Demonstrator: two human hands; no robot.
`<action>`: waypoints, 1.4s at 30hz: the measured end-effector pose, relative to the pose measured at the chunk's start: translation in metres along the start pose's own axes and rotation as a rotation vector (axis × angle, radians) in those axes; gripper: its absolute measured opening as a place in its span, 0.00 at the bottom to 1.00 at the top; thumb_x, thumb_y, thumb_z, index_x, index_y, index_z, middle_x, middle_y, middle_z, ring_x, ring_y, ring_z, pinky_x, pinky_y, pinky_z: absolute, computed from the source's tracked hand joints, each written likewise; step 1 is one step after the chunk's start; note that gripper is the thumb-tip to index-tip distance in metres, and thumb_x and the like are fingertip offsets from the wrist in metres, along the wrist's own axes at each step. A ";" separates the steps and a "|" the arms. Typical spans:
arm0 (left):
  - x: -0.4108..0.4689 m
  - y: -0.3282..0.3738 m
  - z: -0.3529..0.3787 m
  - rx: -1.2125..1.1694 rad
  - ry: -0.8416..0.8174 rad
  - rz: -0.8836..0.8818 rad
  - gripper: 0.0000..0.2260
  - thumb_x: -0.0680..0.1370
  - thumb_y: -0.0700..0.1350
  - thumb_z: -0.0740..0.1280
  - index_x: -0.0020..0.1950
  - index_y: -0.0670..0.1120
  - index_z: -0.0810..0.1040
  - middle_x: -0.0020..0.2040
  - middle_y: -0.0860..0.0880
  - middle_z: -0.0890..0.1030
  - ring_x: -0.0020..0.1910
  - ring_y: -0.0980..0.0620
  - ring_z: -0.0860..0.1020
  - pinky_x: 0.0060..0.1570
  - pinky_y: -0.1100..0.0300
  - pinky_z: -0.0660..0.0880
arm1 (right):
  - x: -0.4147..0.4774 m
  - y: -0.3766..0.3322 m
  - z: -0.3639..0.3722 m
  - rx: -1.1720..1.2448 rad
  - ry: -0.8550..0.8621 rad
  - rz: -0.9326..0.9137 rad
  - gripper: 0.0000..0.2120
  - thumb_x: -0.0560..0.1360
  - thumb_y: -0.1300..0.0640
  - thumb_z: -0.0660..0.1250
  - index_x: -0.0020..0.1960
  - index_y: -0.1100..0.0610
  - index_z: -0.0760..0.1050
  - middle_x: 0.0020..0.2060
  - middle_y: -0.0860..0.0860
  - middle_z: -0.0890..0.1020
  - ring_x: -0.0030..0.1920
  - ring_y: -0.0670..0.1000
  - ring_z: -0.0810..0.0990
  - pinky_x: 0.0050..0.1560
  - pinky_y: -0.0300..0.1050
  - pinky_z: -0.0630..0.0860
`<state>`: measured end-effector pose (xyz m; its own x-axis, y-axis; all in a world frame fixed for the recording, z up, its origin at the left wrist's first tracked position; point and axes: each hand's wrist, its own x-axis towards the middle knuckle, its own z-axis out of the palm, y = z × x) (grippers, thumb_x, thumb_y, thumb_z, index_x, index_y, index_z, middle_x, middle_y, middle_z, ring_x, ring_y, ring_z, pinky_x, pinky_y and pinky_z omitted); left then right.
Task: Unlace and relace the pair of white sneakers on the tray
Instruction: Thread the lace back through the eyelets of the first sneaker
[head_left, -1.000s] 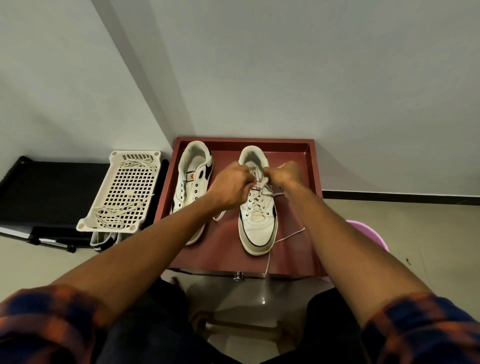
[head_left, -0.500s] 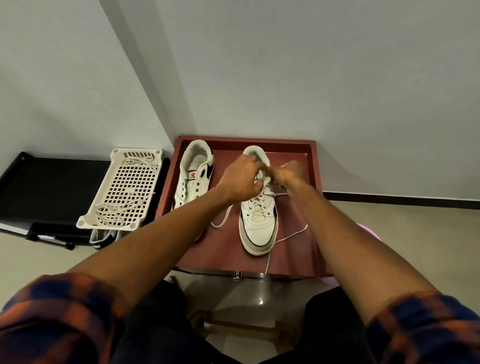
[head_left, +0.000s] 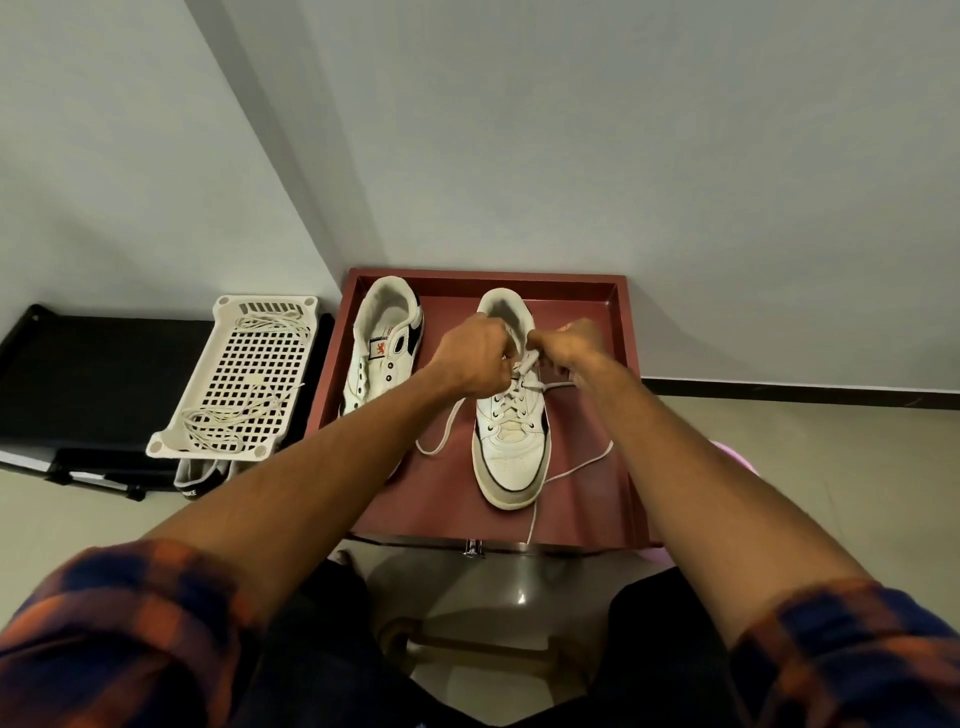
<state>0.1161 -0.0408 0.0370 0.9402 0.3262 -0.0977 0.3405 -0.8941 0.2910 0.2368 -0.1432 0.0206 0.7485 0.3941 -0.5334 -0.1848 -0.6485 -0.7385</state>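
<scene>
The laced sneaker (head_left: 511, 447) stands on the 3 o'clock half of the red tray (head_left: 630, 364), toe toward 6 o'clock, and both hands meet at its top eyelets. The left hand (head_left: 472, 358) has its fingers curled in a tight grip at the 9 o'clock side of the tongue (head_left: 525, 362). The right hand (head_left: 569, 345) is curled at the 3 o'clock side. Each seems to pinch a strand of the lace (head_left: 441, 436), though the fingertips themselves are hidden.

I judge the step to be working the lace through the uppermost holes. Doing it well means holding the shoe steady with one hand, feeding the tip straight through, and drawing both strands evenly so the crossings below lie flat.

One loose end trails across the tray toward 8 o'clock. The other runs out toward 4 o'clock and hangs over the tray's near edge, where it could snag or get caught under a forearm.

The second sneaker (head_left: 382, 353) lies at the 9 o'clock side of the tray with bare eyelets, so about half the job looks left. Beyond it at 9 o'clock a white basket (head_left: 244, 374) holding spare laces (head_left: 213, 431) rests on a black bench (head_left: 93, 374), with another shoe (head_left: 200, 480) peeking out beneath. Something pink (head_left: 737, 462) shows by the right forearm.
</scene>
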 end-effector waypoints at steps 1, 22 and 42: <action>-0.005 0.000 0.001 -0.001 0.036 -0.005 0.11 0.72 0.43 0.65 0.49 0.49 0.85 0.50 0.51 0.81 0.54 0.49 0.76 0.43 0.58 0.73 | -0.002 0.000 0.001 -0.008 -0.013 0.004 0.10 0.68 0.59 0.75 0.31 0.60 0.78 0.18 0.50 0.75 0.15 0.45 0.66 0.20 0.36 0.59; -0.003 -0.010 -0.023 -0.534 -0.143 -0.578 0.17 0.71 0.55 0.75 0.46 0.41 0.82 0.39 0.46 0.84 0.37 0.47 0.84 0.40 0.54 0.82 | -0.028 -0.005 0.003 -0.238 0.091 -0.158 0.13 0.73 0.49 0.77 0.36 0.57 0.80 0.27 0.47 0.78 0.26 0.44 0.75 0.23 0.37 0.65; 0.000 -0.016 -0.018 -1.249 -0.061 -0.797 0.16 0.73 0.23 0.64 0.49 0.42 0.80 0.43 0.42 0.83 0.37 0.47 0.83 0.37 0.51 0.83 | -0.034 -0.046 0.023 -1.168 -0.260 -0.689 0.09 0.73 0.61 0.72 0.52 0.59 0.84 0.47 0.54 0.84 0.50 0.56 0.82 0.44 0.44 0.75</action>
<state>0.1109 -0.0214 0.0493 0.5229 0.5504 -0.6509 0.5574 0.3569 0.7496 0.2052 -0.1115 0.0627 0.3067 0.8806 -0.3612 0.9039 -0.3884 -0.1793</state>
